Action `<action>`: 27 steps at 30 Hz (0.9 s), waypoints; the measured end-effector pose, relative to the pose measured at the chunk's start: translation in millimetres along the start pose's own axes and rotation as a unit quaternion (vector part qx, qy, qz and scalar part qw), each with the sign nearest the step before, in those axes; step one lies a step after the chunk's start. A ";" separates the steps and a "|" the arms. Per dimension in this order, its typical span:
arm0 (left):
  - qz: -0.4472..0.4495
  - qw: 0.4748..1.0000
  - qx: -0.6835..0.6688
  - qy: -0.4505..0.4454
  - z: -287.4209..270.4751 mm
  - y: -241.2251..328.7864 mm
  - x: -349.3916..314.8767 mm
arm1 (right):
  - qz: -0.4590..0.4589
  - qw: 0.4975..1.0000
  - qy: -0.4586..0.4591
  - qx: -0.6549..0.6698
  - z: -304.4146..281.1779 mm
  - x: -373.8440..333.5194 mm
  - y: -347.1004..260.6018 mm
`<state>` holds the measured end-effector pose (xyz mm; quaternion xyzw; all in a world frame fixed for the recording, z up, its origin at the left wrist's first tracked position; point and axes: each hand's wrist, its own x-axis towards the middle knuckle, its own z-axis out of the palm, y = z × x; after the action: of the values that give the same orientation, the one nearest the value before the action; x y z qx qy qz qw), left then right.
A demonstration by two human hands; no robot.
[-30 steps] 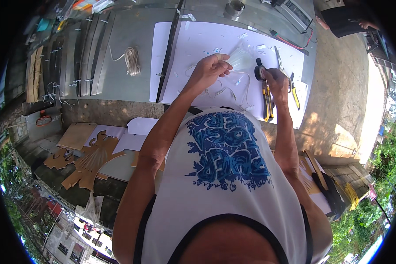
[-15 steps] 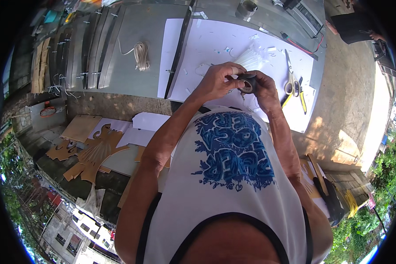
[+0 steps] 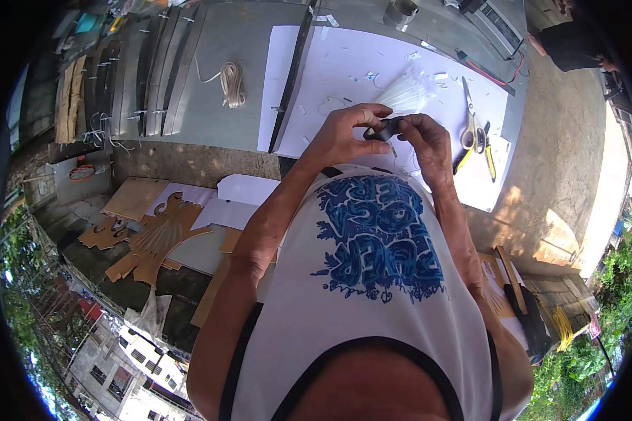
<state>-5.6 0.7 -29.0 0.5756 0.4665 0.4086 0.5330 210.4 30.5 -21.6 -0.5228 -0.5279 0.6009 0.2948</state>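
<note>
In front of my chest, a roll of black tape (image 3: pixel 380 132) is held between both hands over a white sheet (image 3: pixel 330 63). My left hand (image 3: pixel 344 135) is closed around the roll, thumb below and fingers above. At the roll's right side, the fingertips of my right hand (image 3: pixel 428 144) pinch the black tape. Just beyond my hands lies a fanned bundle of clear zip ties (image 3: pixel 409 91). To the right are scissors (image 3: pixel 472 126) and a hand tool with yellow-and-black handles (image 3: pixel 490 165), partly overlapping.
A coiled pale cord (image 3: pixel 232 85) lies on the grey table left of the sheet. A long dark strip (image 3: pixel 291 81) crosses the sheet's left side. Several metal strips (image 3: pixel 151 84) lie farther left. A metal cup (image 3: pixel 400 12) and a boxy device (image 3: pixel 495 28) stand at the back. Another person (image 3: pixel 569 45) is at far right.
The tape roll has turned from showing its open ring to a more edge-on tilt. My right fingers have shifted right a little, pinching at its edge. The whole view has shifted slightly.
</note>
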 end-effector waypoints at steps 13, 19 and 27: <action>-0.200 0.977 0.068 -0.034 -1.0 16.6 -12.3 | -0.168 0.956 -0.042 -0.238 -2.9 -21.7 -45.7; -0.265 0.955 0.081 -0.105 -4.3 20.2 -4.4 | -0.042 0.981 -0.068 -0.180 -17.6 -9.0 -35.8; -0.128 0.980 -0.046 -0.145 1.8 39.9 10.2 | 0.022 0.989 -0.111 -0.097 -37.5 5.1 -24.7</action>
<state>2.5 10.3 10.3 0.5392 0.4347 0.2699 0.6689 239.3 54.0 3.9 -0.4911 -0.6012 0.6074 0.1689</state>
